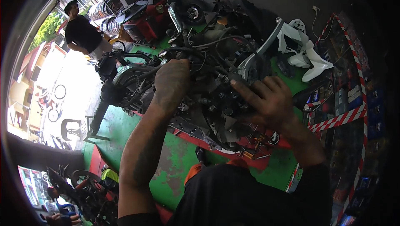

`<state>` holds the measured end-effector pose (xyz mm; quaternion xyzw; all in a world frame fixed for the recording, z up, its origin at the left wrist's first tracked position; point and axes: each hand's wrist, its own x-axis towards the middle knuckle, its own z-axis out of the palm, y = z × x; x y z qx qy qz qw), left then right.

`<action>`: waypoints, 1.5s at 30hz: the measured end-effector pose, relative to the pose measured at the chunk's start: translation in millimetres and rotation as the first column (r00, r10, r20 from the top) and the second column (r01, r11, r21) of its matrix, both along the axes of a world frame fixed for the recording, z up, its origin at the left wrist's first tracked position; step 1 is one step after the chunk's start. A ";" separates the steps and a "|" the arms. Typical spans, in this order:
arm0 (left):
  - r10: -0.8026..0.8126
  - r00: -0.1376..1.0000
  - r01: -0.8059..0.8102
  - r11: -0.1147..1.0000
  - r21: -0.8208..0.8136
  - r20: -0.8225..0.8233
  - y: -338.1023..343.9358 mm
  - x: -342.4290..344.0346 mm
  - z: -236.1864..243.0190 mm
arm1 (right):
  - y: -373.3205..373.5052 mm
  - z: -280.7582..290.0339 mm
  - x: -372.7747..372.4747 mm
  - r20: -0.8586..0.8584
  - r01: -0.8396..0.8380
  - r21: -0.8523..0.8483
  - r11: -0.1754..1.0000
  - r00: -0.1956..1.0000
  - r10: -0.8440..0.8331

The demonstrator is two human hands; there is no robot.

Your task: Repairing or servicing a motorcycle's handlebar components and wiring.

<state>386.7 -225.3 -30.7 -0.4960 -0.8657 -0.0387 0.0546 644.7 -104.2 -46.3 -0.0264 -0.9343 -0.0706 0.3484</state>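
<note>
Black, grease-dark stripped motorcycle (208, 80) on a green lift platform (175, 159) with a red edge. Left hand (171, 80) closed over cables at the frame's upper left. Right hand (266, 101) lies fingers spread on the engine's right side, clamping nothing. White fairing panels (306, 53) beyond. Bare green deck lies nearest, left of the loose tools (256, 145).

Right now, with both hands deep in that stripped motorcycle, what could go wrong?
The left hand sits among loose cables and hoses; pulling out could snag or tug one. The right hand presses on the engine block, where fingers might get pinched between tight parts. Small tools and bits lie on the red lift edge and might roll off.
</note>
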 end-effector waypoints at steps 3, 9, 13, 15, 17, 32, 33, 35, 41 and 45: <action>-0.029 0.994 0.016 0.992 -0.121 -0.106 5.3 11.6 -0.9 | 6.5 0.7 -2.4 0.043 -0.028 0.012 1.000 0.999 0.027; 0.008 1.000 -0.006 0.997 -0.081 0.026 -35.3 14.0 -22.3 | 15.6 3.6 1.9 0.073 -0.093 -0.029 0.995 0.993 0.095; 0.019 0.803 -0.108 0.988 0.114 0.596 -40.3 26.2 16.0 | 40.7 10.5 33.6 -0.106 -0.064 -0.150 0.987 0.993 0.049; -0.107 0.650 -0.101 0.969 0.226 0.752 -39.9 35.2 24.4 | 63.4 1.5 56.2 -0.131 -0.004 -0.197 0.980 0.991 -0.022; -0.212 0.579 -0.046 0.956 0.291 0.787 -14.4 49.2 26.8 | 87.4 -10.8 88.4 -0.137 0.089 -0.239 0.967 0.983 -0.124; -0.328 0.668 -0.221 0.769 0.599 0.668 -48.2 46.3 38.4 | 89.3 -259.6 76.9 -0.215 -0.111 -0.941 0.320 0.925 -0.314; -0.323 0.672 -0.225 0.768 0.599 0.667 -62.8 44.0 38.8 | 86.2 -264.6 72.9 -0.240 -0.141 -0.943 0.303 0.916 -0.321; -0.273 0.669 -0.324 0.729 0.602 0.691 -94.0 40.1 40.2 | 83.8 -266.2 78.0 -0.232 -0.154 -0.954 0.257 0.922 -0.310; -0.150 0.790 -0.371 0.655 0.658 0.594 -180.2 10.6 29.8 | 98.6 -184.7 121.2 -0.345 -0.235 -0.904 0.357 0.894 -0.285; 0.051 0.938 -0.268 0.734 0.624 0.342 -186.4 -12.2 40.6 | 92.4 -61.5 85.1 -0.218 -0.053 -0.795 0.604 0.955 -0.202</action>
